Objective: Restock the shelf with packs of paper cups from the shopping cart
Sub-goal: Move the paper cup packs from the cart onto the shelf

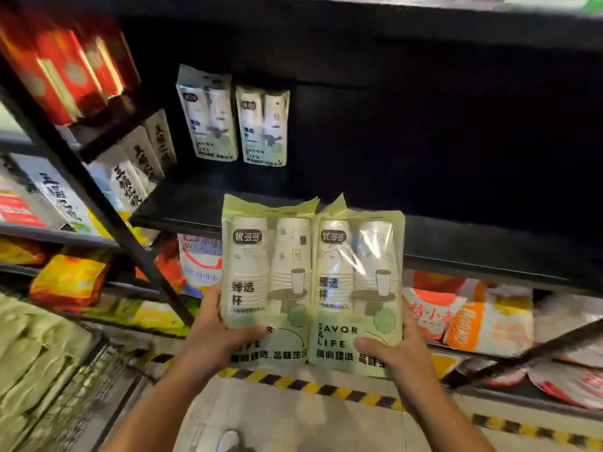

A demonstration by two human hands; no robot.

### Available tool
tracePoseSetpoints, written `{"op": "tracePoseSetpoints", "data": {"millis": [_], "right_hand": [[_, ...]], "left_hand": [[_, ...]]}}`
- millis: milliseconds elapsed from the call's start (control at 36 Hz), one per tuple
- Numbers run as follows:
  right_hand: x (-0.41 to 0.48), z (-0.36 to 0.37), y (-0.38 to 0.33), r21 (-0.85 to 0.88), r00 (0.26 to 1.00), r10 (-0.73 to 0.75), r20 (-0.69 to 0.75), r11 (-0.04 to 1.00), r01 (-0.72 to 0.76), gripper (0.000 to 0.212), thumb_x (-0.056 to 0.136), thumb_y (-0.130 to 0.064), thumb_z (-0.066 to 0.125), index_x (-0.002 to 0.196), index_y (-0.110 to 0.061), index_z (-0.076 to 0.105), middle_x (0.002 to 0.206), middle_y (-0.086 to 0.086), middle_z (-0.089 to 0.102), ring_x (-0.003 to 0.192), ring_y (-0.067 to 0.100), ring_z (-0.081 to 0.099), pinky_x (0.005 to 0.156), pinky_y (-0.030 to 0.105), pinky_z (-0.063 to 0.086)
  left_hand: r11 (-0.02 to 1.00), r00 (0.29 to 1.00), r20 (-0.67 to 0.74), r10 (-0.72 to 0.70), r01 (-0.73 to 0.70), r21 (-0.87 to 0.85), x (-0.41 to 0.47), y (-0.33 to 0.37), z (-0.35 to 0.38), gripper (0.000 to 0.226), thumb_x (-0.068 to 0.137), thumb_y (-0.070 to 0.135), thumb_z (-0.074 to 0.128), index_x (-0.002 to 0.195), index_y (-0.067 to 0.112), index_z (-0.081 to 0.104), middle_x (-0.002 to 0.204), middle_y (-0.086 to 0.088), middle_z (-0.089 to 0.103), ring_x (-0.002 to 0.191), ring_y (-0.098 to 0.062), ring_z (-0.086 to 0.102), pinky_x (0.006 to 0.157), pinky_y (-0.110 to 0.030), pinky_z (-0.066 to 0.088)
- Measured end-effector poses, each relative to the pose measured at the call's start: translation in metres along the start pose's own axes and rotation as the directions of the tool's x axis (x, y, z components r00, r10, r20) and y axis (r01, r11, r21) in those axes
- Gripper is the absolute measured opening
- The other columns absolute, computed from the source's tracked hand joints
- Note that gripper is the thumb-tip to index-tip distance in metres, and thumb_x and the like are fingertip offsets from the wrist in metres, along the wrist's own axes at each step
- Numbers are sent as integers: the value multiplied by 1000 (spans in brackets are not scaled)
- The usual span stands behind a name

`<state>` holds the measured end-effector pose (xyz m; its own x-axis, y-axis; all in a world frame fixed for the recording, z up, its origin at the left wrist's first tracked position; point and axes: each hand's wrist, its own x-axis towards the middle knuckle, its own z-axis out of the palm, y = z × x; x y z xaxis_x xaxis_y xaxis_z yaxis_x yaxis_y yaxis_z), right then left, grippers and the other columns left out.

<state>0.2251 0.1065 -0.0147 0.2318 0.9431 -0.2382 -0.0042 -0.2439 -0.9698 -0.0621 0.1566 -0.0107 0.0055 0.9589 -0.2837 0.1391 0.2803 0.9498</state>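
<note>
The left pack (266,282) is gripped at its lower edge by the left hand (222,334), the right pack (357,282) by the right hand (401,353); the 2 are pressed side by side. Both are held upright, long axis vertical, print toward the camera, in front of the shelf (182,210). Some lower print is hidden by thumbs.

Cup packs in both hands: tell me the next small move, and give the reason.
Probably raise the two held packs and push them forward onto the dark shelf, upright, just right of the two standing packs. The left hand and right hand grip the pair side by side in front of the shelf's edge, and the board right of the standing packs looks bare.
</note>
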Motion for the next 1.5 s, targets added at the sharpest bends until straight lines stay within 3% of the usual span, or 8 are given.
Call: {"op": "tracePoseSetpoints", "data": {"millis": [278, 500, 639, 806, 1139, 1278, 1417, 1500], "right_hand": [[58, -39, 0, -41, 997, -23, -80, 999, 19, 79, 56, -28, 91, 125, -41, 57, 113, -6, 74, 103, 15, 71, 86, 45, 58], [128, -48, -21, -103, 994, -68, -89, 993, 59, 89, 55, -25, 96, 133, -29, 54, 115, 0, 74, 105, 22, 72, 84, 45, 61], [186, -47, -33, -192, 985, -147, -90, 973, 128, 85, 58, -16, 98, 128, -31, 51, 111, -5, 74, 97, 9, 72, 68, 21, 57], [241, -48, -32, -247, 971, -216, -107, 951, 184, 90, 58, -16, 98, 130, -29, 46, 116, -9, 69, 107, 8, 68, 80, 24, 57], [301, -65, -20, -449, 944, -309, -120, 864, 226, 82, 61, -33, 95, 126, -40, 45, 128, -2, 60, 118, 12, 62, 99, 40, 52], [322, -70, -26, -485, 958, -271, -92, 853, 194, 46, 67, -19, 92, 105, -30, 68, 101, -5, 76, 95, 8, 72, 80, 33, 59], [358, -77, -18, -525, 980, -189, -63, 841, 128, 20, 73, -31, 89, 88, -22, 79, 86, -15, 77, 82, 1, 68, 67, 11, 46], [382, -76, -22, -597, 974, -228, 11, 780, 189, 33, 82, -45, 76, 109, -57, 62, 97, -48, 58, 113, 21, 64, 80, -1, 37]], "left_hand": [[1000, 991, 129, 23, -22, -3, 76, 24, 45, 88, 47, 24, 95, 124, 26, 52, 114, -7, 74, 101, -27, 74, 83, -51, 61], [992, 986, 118, 119, -122, 19, 155, 45, 72, 95, 38, 27, 95, 121, 27, 48, 109, -1, 71, 99, -20, 71, 72, -36, 61], [973, 965, 157, 211, -223, 57, 224, 48, 85, 88, 59, -1, 95, 124, 23, 42, 110, -6, 67, 93, -15, 71, 67, -27, 60], [950, 952, 154, 266, -286, 124, 289, 56, 93, 91, 62, 7, 96, 132, 22, 40, 119, 0, 66, 109, -15, 68, 83, -39, 61], [906, 960, 118, 255, -280, 316, 331, 58, 116, 57, 62, 9, 96, 105, 15, 60, 97, 2, 75, 90, -4, 72, 75, -18, 57], [874, 950, 155, 271, -310, 375, 349, 67, 125, 29, 79, 12, 84, 59, 26, 69, 56, 13, 68, 56, 7, 63, 62, -17, 48], [824, 940, 124, 317, -337, 456, 380, 62, 136, 26, 87, 47, 72, 109, 43, 59, 83, 6, 69, 97, -18, 71, 80, -28, 54], [813, 859, 19, 511, -490, 315, 401, 60, 147, 62, 70, 33, 84, 124, 37, 55, 111, 30, 69, 102, 13, 63, 82, -6, 49]]}}
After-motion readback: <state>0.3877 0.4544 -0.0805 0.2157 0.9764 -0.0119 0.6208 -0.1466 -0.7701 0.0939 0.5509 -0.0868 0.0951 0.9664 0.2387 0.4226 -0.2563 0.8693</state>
